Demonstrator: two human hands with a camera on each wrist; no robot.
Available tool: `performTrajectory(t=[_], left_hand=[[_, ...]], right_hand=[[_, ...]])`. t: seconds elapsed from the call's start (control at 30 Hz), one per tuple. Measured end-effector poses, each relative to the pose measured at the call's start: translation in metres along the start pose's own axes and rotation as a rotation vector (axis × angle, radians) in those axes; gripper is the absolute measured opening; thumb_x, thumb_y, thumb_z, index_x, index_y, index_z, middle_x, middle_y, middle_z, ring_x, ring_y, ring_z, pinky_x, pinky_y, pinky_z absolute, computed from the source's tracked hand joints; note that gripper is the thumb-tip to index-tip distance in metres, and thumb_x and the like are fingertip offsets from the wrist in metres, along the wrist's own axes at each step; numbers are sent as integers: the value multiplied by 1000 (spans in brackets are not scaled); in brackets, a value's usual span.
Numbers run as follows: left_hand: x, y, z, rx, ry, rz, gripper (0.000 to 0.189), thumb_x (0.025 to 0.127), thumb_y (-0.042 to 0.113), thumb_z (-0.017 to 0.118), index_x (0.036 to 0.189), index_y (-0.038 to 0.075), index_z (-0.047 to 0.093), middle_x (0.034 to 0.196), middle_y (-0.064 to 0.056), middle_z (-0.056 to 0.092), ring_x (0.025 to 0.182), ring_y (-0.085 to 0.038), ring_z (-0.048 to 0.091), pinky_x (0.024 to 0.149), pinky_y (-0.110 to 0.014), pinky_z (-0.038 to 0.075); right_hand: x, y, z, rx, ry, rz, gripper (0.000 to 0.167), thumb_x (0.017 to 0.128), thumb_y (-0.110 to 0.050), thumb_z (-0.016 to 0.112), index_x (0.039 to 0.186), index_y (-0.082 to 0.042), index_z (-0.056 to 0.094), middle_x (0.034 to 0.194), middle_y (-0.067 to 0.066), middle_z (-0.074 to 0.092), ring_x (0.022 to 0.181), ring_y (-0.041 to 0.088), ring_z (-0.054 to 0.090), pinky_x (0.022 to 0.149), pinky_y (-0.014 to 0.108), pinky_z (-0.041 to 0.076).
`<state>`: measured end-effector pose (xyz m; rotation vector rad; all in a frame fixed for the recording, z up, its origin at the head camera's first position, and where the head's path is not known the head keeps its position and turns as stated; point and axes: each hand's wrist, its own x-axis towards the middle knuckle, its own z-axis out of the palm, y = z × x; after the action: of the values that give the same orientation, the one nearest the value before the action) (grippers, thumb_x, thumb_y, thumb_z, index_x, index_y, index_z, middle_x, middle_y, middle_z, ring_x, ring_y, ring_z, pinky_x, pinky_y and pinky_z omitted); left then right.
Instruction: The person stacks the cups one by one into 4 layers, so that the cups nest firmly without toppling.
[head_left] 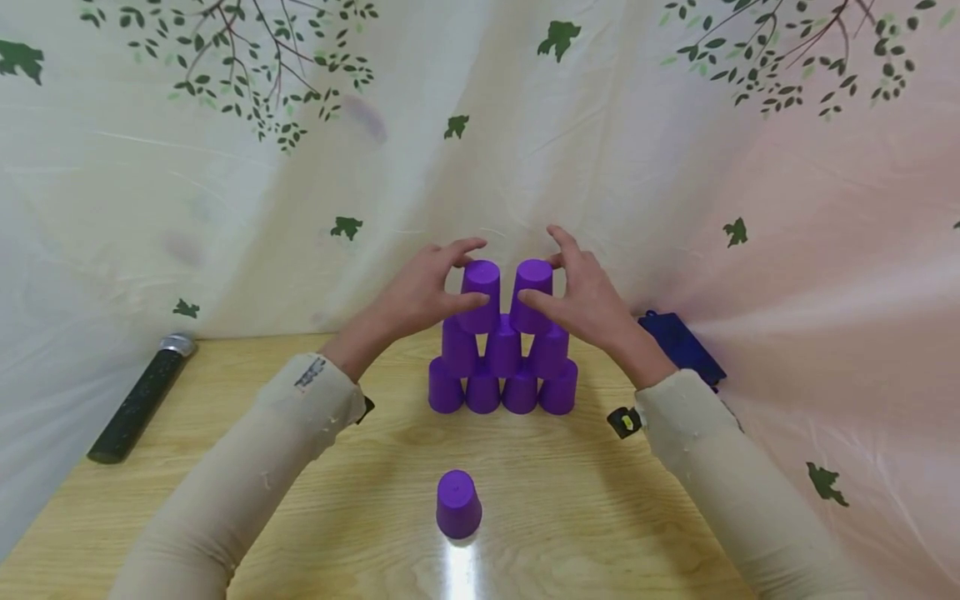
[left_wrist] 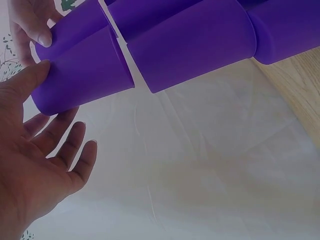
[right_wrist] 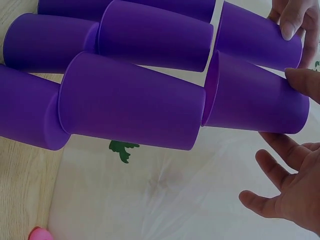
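Purple cups stand upside down in tiers: several in the bottom row, three in the middle row, two at the top. My left hand pinches the top left cup between thumb and fingers. On the other side, my right hand pinches the top right cup the same way. The left wrist view shows a narrow gap between the left cup's rim and the cup beneath. In the right wrist view, the right cup lines up with the cup under it.
Nearer me, a single purple cup stands upside down on the wooden table. A dark cylinder with a silver end lies at the left. A blue object is at the right edge. Leaf-patterned cloth hangs behind.
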<state>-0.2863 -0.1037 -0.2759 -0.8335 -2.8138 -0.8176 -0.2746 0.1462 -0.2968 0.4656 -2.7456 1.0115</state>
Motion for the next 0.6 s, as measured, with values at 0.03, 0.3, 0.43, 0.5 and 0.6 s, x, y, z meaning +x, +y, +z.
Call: performTrajectory(t=[0.03, 0.3, 0.43, 0.5, 0.6], left_hand=[[0, 0, 1, 0, -1, 1, 75, 90, 39, 74, 154, 21, 39, 138, -12, 61, 128, -31, 48, 106, -49, 45], [2, -1, 2, 1, 0, 11, 75, 90, 40, 74, 154, 21, 39, 138, -13, 61, 128, -31, 49, 107, -49, 44], [3, -2, 2, 2, -1, 15, 76, 90, 40, 74, 154, 20, 39, 138, -13, 61, 128, -32, 49, 107, -49, 45], [3, -2, 3, -1, -2, 13, 75, 90, 40, 74, 154, 20, 39, 138, -13, 61, 128, -32, 49, 107, -50, 45], [4, -3, 4, -3, -5, 7, 75, 90, 40, 73, 154, 21, 39, 139, -12, 61, 128, -32, 49, 107, -49, 45]], right_hand=[[0, 0, 0, -1, 0, 1, 97, 89, -45, 72, 162, -27, 10, 141, 16, 54, 132, 36, 47, 104, 61, 44], [1, 3, 2, -7, -4, -4, 97, 89, -44, 72, 162, -24, 10, 142, 17, 54, 133, 36, 47, 105, 60, 44], [3, 4, 4, -12, -2, -12, 98, 89, -43, 72, 162, -23, 10, 142, 17, 55, 134, 36, 45, 106, 60, 44], [3, 4, 5, -11, -1, -14, 98, 89, -43, 72, 162, -23, 11, 142, 17, 55, 135, 36, 45, 107, 60, 43], [3, 5, 5, -10, 0, -15, 98, 89, -43, 73, 162, -22, 11, 142, 17, 55, 135, 36, 44, 107, 60, 43]])
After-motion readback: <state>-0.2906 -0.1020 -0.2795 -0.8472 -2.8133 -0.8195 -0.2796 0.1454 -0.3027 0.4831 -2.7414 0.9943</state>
